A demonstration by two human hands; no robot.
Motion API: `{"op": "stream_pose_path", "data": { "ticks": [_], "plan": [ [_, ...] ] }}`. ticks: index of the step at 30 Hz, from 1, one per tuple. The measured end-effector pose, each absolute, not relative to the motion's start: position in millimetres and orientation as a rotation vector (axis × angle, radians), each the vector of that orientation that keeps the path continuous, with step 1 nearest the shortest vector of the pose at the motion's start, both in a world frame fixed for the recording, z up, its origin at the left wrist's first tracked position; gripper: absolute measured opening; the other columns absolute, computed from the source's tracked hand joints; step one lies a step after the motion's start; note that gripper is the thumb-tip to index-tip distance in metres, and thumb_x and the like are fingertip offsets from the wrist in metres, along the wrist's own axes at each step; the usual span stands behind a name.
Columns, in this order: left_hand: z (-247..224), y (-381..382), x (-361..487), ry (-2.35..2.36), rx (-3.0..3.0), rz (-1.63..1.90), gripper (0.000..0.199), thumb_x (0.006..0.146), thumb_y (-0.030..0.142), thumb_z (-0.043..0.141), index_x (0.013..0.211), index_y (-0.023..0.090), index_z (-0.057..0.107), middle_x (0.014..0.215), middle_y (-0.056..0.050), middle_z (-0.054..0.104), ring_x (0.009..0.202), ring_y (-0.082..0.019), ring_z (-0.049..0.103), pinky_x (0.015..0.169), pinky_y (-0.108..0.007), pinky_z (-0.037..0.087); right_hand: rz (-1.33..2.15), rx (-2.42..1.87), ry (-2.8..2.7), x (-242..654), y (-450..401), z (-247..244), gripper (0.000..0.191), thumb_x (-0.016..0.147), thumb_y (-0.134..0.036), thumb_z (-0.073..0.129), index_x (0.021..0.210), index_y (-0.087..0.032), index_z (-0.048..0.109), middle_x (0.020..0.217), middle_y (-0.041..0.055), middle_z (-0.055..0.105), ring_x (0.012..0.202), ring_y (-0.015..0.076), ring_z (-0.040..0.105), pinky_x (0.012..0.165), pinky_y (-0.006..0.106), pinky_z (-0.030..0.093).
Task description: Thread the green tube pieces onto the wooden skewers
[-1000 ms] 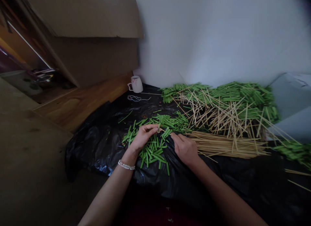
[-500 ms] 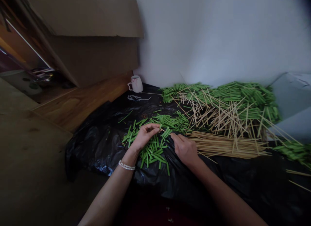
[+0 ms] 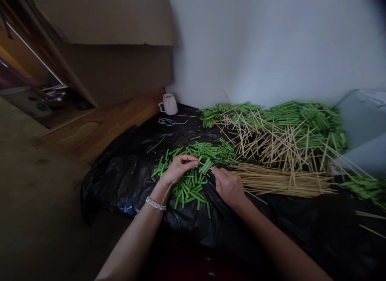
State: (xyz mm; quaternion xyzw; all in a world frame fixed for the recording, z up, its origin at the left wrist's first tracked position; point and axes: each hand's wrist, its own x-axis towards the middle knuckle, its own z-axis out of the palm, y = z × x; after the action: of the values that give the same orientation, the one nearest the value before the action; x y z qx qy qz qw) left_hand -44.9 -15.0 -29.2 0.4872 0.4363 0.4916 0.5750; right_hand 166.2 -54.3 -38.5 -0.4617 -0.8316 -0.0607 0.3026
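Observation:
A thin wooden skewer [image 3: 200, 163] runs between my two hands, with several short cut green stalk pieces [image 3: 206, 166] threaded side by side across it. My left hand [image 3: 180, 168], a white beaded bracelet at its wrist, pinches a green stalk piece [image 3: 200, 158] at the skewer's left end. On the other side, my right hand [image 3: 228, 186] is closed around the skewer, most of which is hidden by the fingers. Below and behind the hands, loose cut green stalks [image 3: 189, 192] lie scattered on a black plastic sheet [image 3: 120, 184].
Bare skewers [image 3: 280, 180] lie bundled right of my right hand. Behind them are filled skewers [image 3: 298, 116], piled with green pieces against the white wall [image 3: 271, 43]. A mug [image 3: 169, 104] and some string [image 3: 169, 122] sit at the back left, near a cardboard box [image 3: 120, 67].
Both hands have shifted only very slightly, the right one a touch to the left. The threaded pieces stay between them, and the piles look the same.

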Motion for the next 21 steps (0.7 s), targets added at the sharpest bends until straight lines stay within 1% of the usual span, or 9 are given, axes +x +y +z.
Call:
{"op": "stream_pose_path", "data": {
  "ticks": [5,9,17,21],
  "plan": [
    [-26.0,-15.2,-44.0,1.017,1.154,1.113,0.023,0.064,0.029,0.083,0.08,0.015,0.074,0.073,-0.002,0.072,0.066,-0.011,0.062,0.07,-0.024,0.047,-0.093,-1.23,-2.21,165.0,-54.3,-39.9,0.031,0.091,-0.013,0.041,0.111,-0.017,0.065,0.076,0.0021,0.065,0.066,0.0128,0.059,0.061,0.025,0.037],
    [-25.9,-15.3,-42.5,1.002,1.214,1.076,0.021,0.066,0.029,0.081,0.081,0.015,0.074,0.073,-0.001,0.072,0.067,-0.011,0.062,0.071,-0.023,0.047,-0.101,-1.236,-2.214,163.4,-53.9,-40.9,0.032,0.09,-0.012,0.041,0.112,-0.018,0.065,0.076,0.0017,0.065,0.065,0.0128,0.059,0.061,0.025,0.037],
    [-26.0,-15.9,-42.5,0.994,1.249,1.044,0.021,0.067,0.029,0.08,0.08,0.014,0.074,0.074,-0.002,0.072,0.066,-0.011,0.062,0.07,-0.024,0.048,-0.3,-1.192,-2.224,163.0,-54.3,-39.1,0.033,0.089,-0.011,0.042,0.11,-0.017,0.066,0.069,0.0008,0.062,0.06,0.0128,0.054,0.059,0.027,0.034],
    [-25.4,-15.7,-41.3,0.987,1.27,1.034,0.021,0.068,0.029,0.08,0.08,0.014,0.073,0.077,-0.002,0.072,0.068,-0.012,0.063,0.072,-0.025,0.048,-0.313,-1.156,-2.222,162.9,-53.8,-38.8,0.033,0.089,-0.01,0.042,0.11,-0.015,0.066,0.07,0.001,0.062,0.061,0.0127,0.054,0.06,0.027,0.034]
  ]
}}
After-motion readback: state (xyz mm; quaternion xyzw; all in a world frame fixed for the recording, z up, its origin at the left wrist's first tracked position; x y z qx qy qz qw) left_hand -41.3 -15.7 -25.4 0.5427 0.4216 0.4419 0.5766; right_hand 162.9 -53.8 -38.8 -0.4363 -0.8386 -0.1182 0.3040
